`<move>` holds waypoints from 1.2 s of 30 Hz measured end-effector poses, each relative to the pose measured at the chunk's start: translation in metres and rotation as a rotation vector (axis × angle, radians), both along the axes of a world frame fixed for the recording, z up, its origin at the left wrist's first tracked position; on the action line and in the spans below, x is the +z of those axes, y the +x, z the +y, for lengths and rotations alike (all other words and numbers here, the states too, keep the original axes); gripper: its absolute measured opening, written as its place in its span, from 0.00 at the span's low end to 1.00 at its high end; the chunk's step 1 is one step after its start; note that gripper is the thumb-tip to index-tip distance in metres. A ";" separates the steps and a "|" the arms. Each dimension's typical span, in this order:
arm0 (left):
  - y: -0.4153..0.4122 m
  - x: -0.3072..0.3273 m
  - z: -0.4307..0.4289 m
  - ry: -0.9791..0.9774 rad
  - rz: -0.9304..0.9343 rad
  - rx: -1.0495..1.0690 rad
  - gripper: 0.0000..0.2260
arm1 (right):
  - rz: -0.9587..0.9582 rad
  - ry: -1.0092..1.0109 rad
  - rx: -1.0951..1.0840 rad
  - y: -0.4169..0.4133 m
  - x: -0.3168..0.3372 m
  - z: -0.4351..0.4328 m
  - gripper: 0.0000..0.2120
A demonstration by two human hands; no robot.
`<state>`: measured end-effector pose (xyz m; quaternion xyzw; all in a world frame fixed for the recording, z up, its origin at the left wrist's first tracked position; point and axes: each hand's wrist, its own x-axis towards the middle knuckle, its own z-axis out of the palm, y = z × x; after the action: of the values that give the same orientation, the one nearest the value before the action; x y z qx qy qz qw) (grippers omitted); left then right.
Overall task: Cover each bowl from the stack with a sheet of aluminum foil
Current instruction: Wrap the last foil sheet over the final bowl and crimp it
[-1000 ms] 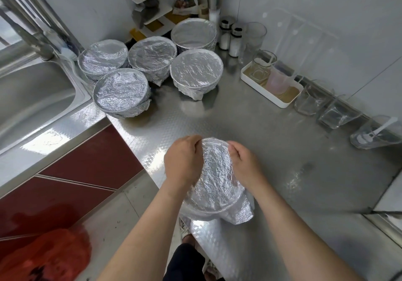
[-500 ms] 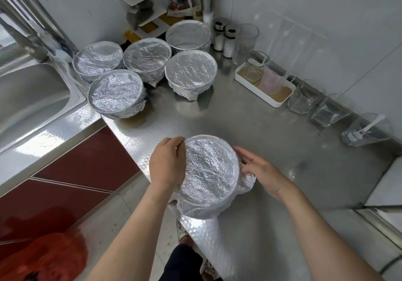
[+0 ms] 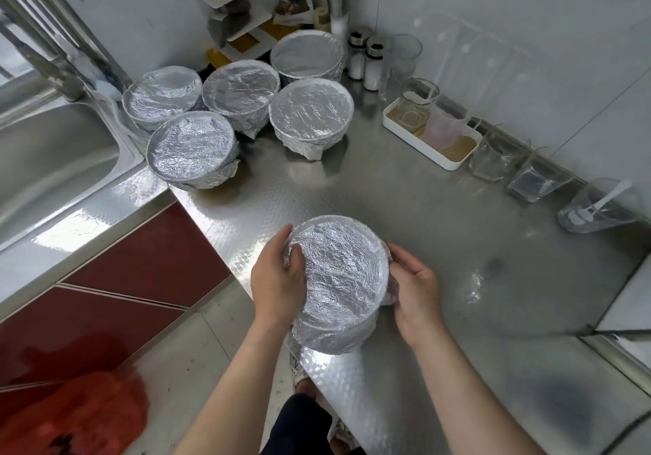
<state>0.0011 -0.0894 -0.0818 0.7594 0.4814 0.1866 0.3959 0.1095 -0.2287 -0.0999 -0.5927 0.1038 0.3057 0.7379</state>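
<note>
Your left hand [image 3: 278,278] and right hand [image 3: 415,287] clasp the bowl [image 3: 327,338] at the near edge of the desk [image 3: 387,200], fingers [image 3: 405,255] curled round its sides, foil [image 3: 340,267] stretched over its top. Far left, beside the sink [image 3: 53,158], five more covered bowls [image 3: 311,112] stand clustered.

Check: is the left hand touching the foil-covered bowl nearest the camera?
Touching. The head view shows the left hand cupped against the left side of the foil-covered bowl, thumb lying over its foil top, with no gap.
</note>
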 end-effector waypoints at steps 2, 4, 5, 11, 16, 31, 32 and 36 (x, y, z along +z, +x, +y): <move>0.001 0.000 -0.002 -0.005 -0.014 0.025 0.17 | -0.010 -0.056 -0.052 -0.004 -0.002 0.004 0.14; 0.001 0.000 -0.005 -0.010 -0.032 0.041 0.17 | -0.073 -0.133 -0.110 -0.009 -0.003 0.008 0.11; 0.001 0.000 -0.006 -0.011 -0.041 0.049 0.17 | -0.110 -0.175 -0.142 -0.012 -0.003 0.009 0.10; 0.007 0.002 -0.013 -0.030 -0.036 0.096 0.17 | -0.353 -0.295 0.002 -0.028 -0.011 0.015 0.31; 0.008 0.003 -0.016 -0.003 -0.014 0.100 0.18 | -0.454 -0.393 0.046 -0.031 -0.014 0.016 0.21; 0.028 0.015 0.022 0.027 0.077 -0.129 0.12 | -0.677 -0.550 0.615 0.047 0.019 0.043 0.16; 0.028 0.014 0.022 0.023 0.063 -0.116 0.11 | -0.712 -0.570 0.603 0.045 0.018 0.045 0.15; 0.027 0.013 0.019 0.002 0.026 -0.075 0.10 | -0.799 -0.594 0.517 0.038 0.015 0.048 0.12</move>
<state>0.0286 -0.0705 -0.0687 0.7796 0.4575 0.1624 0.3956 0.1474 -0.1811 -0.0849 -0.8509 -0.2511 0.1860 0.4223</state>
